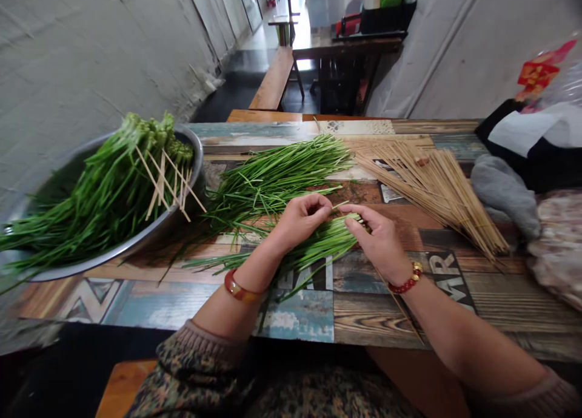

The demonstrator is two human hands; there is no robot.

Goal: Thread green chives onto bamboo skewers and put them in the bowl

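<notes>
My left hand (297, 221) pinches the top of a small bundle of green chives (318, 245) lying flat on the patterned table (373, 303). My right hand (379, 242) rests on the same bundle from the right, fingers pressing the stalk ends; a thin bamboo skewer (402, 309) runs under its wrist. A larger loose pile of chives (273, 178) lies just beyond my hands. A fan of bare bamboo skewers (436, 190) spreads to the right of it.
A metal basin (113, 251) at the left holds skewered chive bundles (104, 190). Grey cloth (504, 193) and bags (545, 139) sit at the right edge. A bench (273, 81) and another table (345, 45) stand beyond.
</notes>
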